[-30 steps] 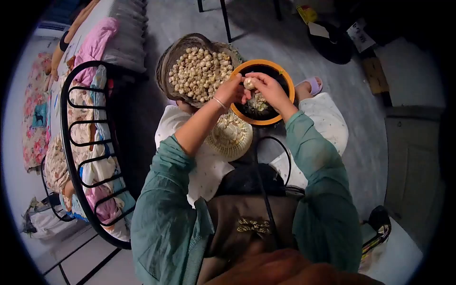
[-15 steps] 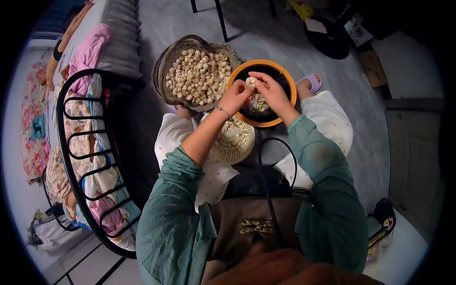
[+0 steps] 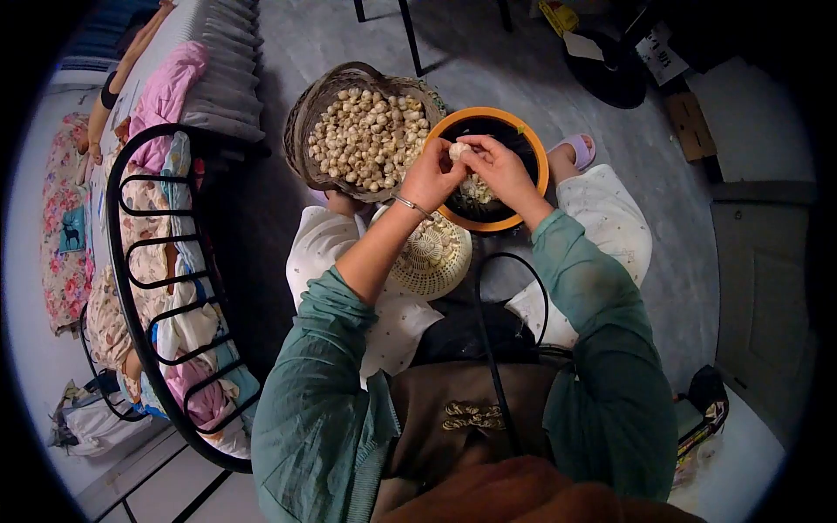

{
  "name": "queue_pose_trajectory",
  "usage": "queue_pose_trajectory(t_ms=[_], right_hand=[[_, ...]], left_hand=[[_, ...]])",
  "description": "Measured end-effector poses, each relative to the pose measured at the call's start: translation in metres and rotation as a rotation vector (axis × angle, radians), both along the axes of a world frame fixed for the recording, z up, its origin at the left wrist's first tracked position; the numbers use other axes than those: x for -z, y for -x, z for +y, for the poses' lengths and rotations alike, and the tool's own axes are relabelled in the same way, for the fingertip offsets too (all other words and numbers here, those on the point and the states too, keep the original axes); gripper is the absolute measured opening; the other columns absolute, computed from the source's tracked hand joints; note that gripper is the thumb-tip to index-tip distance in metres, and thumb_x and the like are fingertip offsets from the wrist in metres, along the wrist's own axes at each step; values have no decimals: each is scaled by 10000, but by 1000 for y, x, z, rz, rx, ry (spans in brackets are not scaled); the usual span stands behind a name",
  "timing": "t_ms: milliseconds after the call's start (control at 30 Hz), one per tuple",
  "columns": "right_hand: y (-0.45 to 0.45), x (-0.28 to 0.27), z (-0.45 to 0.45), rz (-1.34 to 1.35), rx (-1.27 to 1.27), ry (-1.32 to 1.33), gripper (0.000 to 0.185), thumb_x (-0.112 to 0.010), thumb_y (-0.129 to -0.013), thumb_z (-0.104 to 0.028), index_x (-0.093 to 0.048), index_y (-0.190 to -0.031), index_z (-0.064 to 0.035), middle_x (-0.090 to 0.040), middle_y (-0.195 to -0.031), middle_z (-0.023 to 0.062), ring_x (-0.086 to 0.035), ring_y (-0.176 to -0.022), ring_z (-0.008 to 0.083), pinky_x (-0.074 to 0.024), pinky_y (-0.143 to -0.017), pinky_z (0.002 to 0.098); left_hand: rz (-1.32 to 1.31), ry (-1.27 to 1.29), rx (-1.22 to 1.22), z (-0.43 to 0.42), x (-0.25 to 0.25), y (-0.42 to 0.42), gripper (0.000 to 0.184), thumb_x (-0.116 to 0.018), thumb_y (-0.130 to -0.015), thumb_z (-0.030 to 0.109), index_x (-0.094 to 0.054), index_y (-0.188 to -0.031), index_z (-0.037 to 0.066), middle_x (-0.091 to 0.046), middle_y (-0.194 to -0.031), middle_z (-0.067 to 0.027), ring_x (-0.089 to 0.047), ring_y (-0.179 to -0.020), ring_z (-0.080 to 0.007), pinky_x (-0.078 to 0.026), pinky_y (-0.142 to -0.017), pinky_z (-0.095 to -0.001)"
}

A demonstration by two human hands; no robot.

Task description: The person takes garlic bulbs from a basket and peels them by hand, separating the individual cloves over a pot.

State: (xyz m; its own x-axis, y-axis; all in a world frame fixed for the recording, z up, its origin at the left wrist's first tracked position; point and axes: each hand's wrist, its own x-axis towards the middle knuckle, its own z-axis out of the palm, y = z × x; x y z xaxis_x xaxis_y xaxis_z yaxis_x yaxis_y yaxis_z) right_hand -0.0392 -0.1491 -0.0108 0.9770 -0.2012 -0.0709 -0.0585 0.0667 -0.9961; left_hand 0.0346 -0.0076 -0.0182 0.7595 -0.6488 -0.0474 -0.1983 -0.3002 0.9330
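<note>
My left hand [image 3: 430,177] and my right hand [image 3: 501,173] meet over an orange-rimmed bin [image 3: 482,112]. Their fingers are closed on a pale garlic bulb [image 3: 459,151] held between them. Inside the dark bin lie pale skins and scraps [image 3: 476,189]. Left of the bin, a wicker basket [image 3: 298,135] carries a heap of whole garlic bulbs [image 3: 366,135]. Below my left wrist sits a cream openwork basket [image 3: 427,266] with some pale pieces near its upper edge, partly hidden by that forearm.
A bed with a black metal frame [image 3: 116,218] and piled bedding stands at left, with another person's arm [image 3: 131,65] beyond it. Black furniture legs [image 3: 410,39] rise at the top. A black round base [image 3: 602,74] and a cardboard box [image 3: 689,126] are at upper right.
The garlic bulb has turned between my fingers, and my hands have closed nearer together around it. The whole view has shifted slightly; baskets and bin stay in place.
</note>
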Motion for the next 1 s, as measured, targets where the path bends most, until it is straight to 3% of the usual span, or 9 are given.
queue_pose_trajectory(t_ms=[133, 200, 300, 533, 600, 700, 833, 933, 1000], right_hand=[[2, -4, -1, -47, -7, 240, 268, -524, -889, -138, -554, -1127, -19, -579, -969, 119, -587, -879, 188, -464, -769, 291], [5, -10, 0, -131, 10, 488, 271, -491, -889, -128, -548, -1124, -7, -562, -965, 156, -572, -890, 283, -456, -770, 342], [5, -9, 3, -197, 42, 531, 266, -466, -890, -110, -549, -1123, -11, -553, -957, 168, -553, -866, 335, -450, -768, 369], [5, -14, 2, -132, 30, 522, 271, -490, -887, -136, -555, -1121, -17, -553, -951, 149, -561, -838, 303, -456, -747, 352], [4, -14, -2, -45, -17, 327, 281, -507, -885, -148, -555, -1130, -19, -553, -939, 128, -560, -808, 252, -455, -728, 326], [3, -13, -4, -85, -42, 290, 295, -520, -891, -167, -548, -1149, -26, -552, -928, 103, -556, -782, 200, -454, -712, 297], [4, -11, -3, -110, -39, 470, 308, -531, -898, -193, -545, -1159, -30, -555, -929, 91, -562, -781, 168, -459, -706, 282], [2, -4, -1, -124, 4, 431, 310, -559, -884, -169, -545, -1163, -35, -559, -931, 80, -567, -793, 137, -468, -718, 266], [-3, 1, 2, -94, -32, -225, 315, -584, -861, -118, -544, -1164, -40, -560, -927, 71, -566, -806, 122, -472, -732, 256]], left_hand=[[-67, -132, -35, 0, -15, 5, 249, -615, -822, 165, -484, -937, -13, -596, -759, -57, -555, -670, -92, -455, -598, -240], [-61, -117, -44, -1, -12, 4, 252, -620, -819, 171, -485, -925, -13, -593, -746, -57, -554, -664, -91, -454, -594, -241], [-76, -132, -63, -1, -12, 6, 251, -622, -818, 173, -484, -913, -15, -591, -736, -55, -552, -656, -89, -452, -589, -240], [83, -38, -49, -1, -7, 6, 230, -603, -831, 145, -478, -927, -22, -605, -770, -55, -564, -678, -94, -462, -607, -234], [57, -32, -51, -1, -8, 6, 231, -601, -832, 145, -479, -932, -23, -609, -778, -60, -567, -679, -95, -464, -610, -235], [-5, -45, -46, 0, -11, 6, 234, -598, -832, 144, -481, -941, -26, -613, -790, -68, -569, -676, -96, -467, -614, -235], [-40, -85, -31, 1, -16, 8, 213, -582, -835, 121, -482, -950, -27, -614, -794, -71, -568, -663, -100, -472, -620, -238], [-18, 8, -17, 0, -13, 7, 203, -554, -847, 104, -480, -986, -24, -620, -796, -72, -574, -664, -98, -474, -615, -244], [46, 18, -38, 1, -14, 6, 225, -570, -841, 152, -505, -974, -17, -614, -743, -92, -589, -636, -140, -474, -592, -268]])
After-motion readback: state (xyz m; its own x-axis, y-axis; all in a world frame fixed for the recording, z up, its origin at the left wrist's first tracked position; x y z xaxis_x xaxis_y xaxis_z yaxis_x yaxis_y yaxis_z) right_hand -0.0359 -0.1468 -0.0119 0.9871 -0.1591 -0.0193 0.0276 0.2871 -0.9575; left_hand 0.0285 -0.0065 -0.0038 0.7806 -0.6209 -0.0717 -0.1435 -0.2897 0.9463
